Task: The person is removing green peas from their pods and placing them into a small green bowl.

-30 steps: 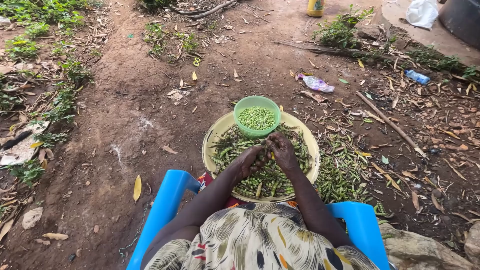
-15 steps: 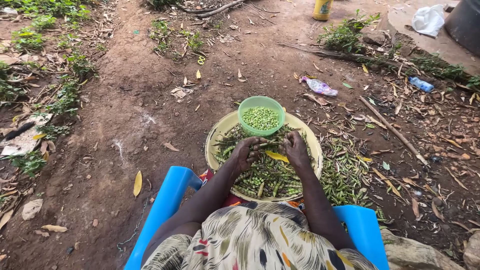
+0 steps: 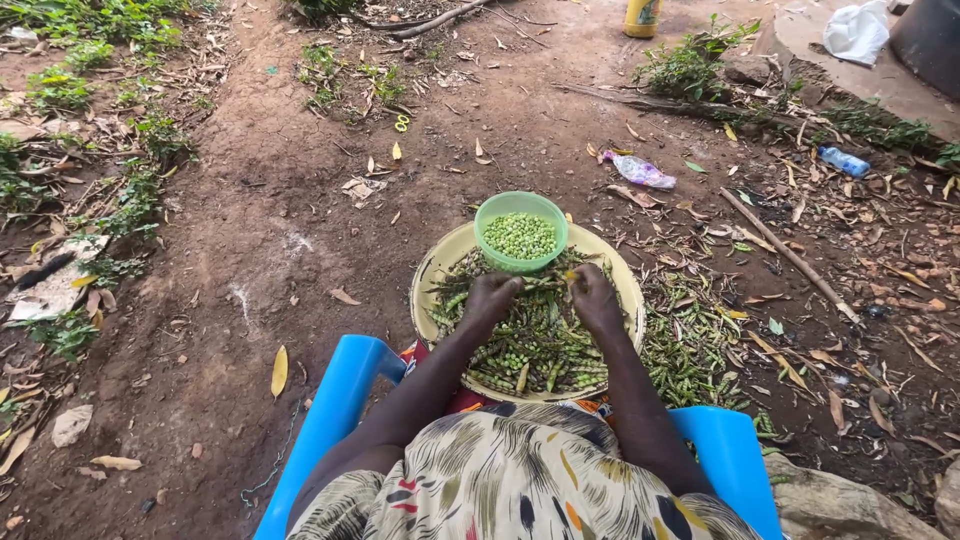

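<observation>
Just below the middle of the frame a person sits on a blue plastic chair [image 3: 335, 410] with a wide, shallow yellow basin [image 3: 432, 275] resting near the knees, heaped with green pea pods [image 3: 535, 345]. At the basin's far edge, a little above frame centre, stands a small green bowl [image 3: 490, 212] filled with shelled peas [image 3: 520, 235].

The left hand [image 3: 492, 297] is curled over the pile, fingers closed down among the pods; whether it actually pinches one I cannot tell from here. The right hand [image 3: 592, 295] is narrowed, fingertips pinched on a pale, yellowish pod [image 3: 570, 274] held just beside the bowl's near rim.

Those pods look light and thin-skinned, somewhat limp, likely to bend rather than snap; I would judge them best taken at the two ends or along the seam, with thumb and forefinger, since a grip across the middle would squash the peas inside. The loose peas are small, round and apt to roll, so they want to be kept over the bowl.

To the right of the basin, on the bare earth, lies a spread of empty husks [image 3: 690, 345]. Further off, upper right, are a long stick [image 3: 790, 255], a crumpled plastic wrapper [image 3: 640, 172] and a blue bottle [image 3: 843, 160]; a yellow container [image 3: 641, 17] stands at the top edge.
</observation>
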